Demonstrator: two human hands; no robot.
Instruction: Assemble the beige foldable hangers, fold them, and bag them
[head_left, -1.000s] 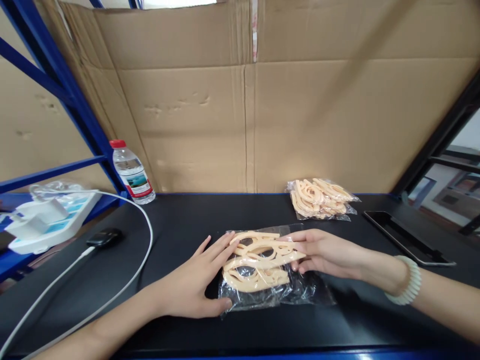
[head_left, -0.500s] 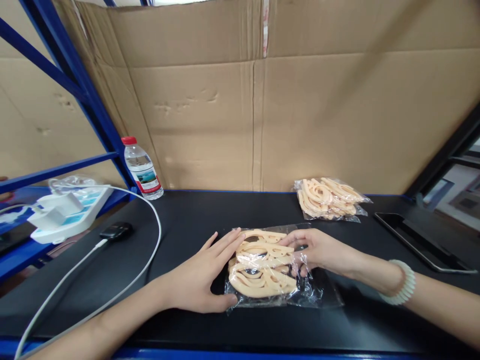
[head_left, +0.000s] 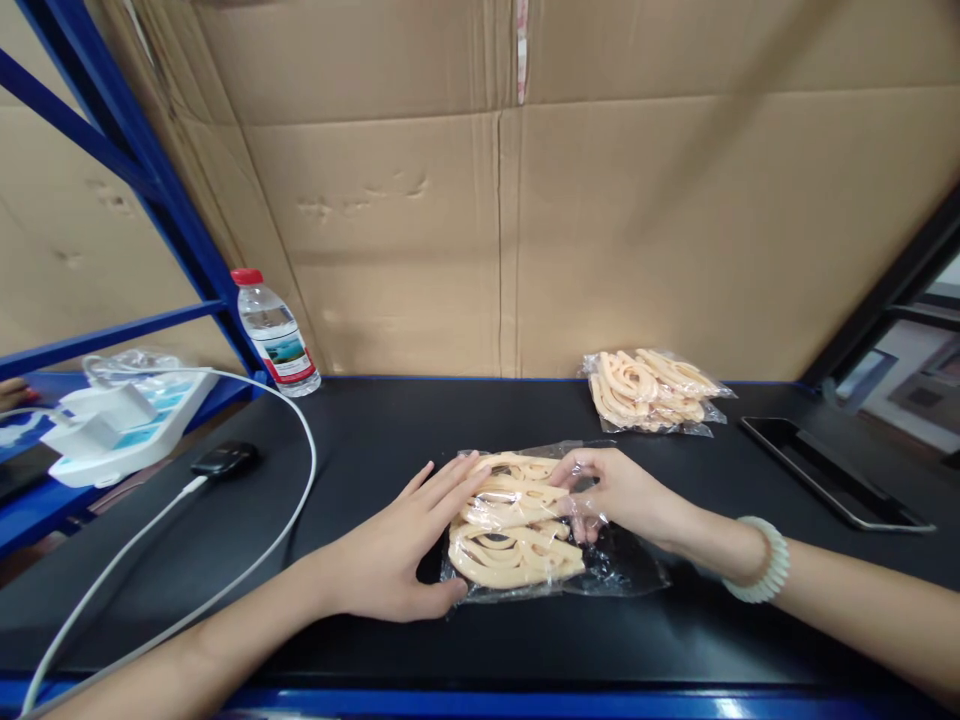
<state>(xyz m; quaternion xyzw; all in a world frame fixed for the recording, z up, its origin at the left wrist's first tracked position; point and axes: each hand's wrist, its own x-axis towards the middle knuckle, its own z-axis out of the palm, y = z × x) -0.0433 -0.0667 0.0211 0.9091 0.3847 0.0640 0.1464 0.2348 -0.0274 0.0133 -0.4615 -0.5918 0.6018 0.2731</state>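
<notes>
A clear plastic bag (head_left: 626,572) lies flat on the black tabletop, holding several beige curved, looped pieces (head_left: 517,555) whose exact kind I cannot tell. My left hand (head_left: 397,550) rests along the bag's left side, fingers stretched out over its edge and thumb at the lower left corner. At the right end my right hand (head_left: 611,490) has its fingers bent around the ends of the upper pieces, seemingly under the film. Whether those fingertips are wholly inside the bag is unclear.
Behind lies a stack of similar filled bags (head_left: 652,390). A dark tablet-like device (head_left: 832,470) is at right. On the left are a water bottle (head_left: 277,335), a white cable (head_left: 311,450), a black gadget (head_left: 225,458) and a power strip (head_left: 124,430). Another person's hand (head_left: 11,392) shows at the left edge.
My right hand has shifted slightly left, its fingers further over the pieces' ends. My left hand stays on the bag. The whole view has moved a little.
</notes>
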